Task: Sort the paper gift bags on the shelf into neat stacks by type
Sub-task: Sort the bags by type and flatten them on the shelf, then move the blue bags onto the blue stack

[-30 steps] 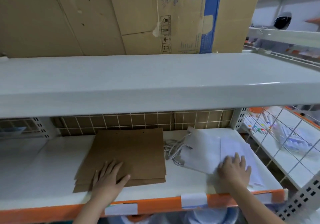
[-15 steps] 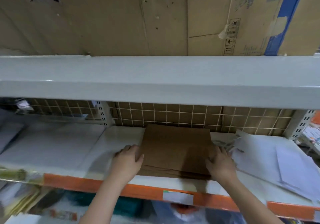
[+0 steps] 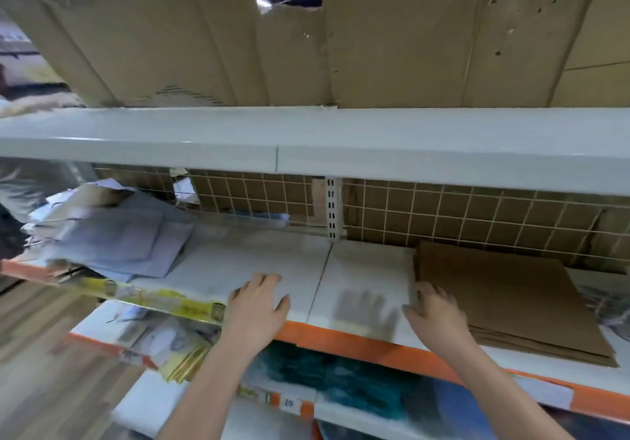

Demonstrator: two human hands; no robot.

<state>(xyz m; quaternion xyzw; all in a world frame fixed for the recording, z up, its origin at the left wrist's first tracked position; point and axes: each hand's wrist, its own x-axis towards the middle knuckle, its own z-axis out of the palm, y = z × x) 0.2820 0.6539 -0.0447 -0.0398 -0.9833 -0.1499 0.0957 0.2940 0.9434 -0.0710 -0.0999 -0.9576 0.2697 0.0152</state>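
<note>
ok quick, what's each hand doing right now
Left hand: open, fingers spread flat on the white shelf, holding nothing.
Right hand: open, fingers against the left edge of the brown paper bag stack.

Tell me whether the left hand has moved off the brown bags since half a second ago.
Yes. The left hand went left, off the brown bags, past the upright, onto bare shelf.

Matt brown paper bags [image 3: 504, 300], smooth white-painted metal shelf [image 3: 259, 269], wire mesh back [image 3: 443, 214]
</note>
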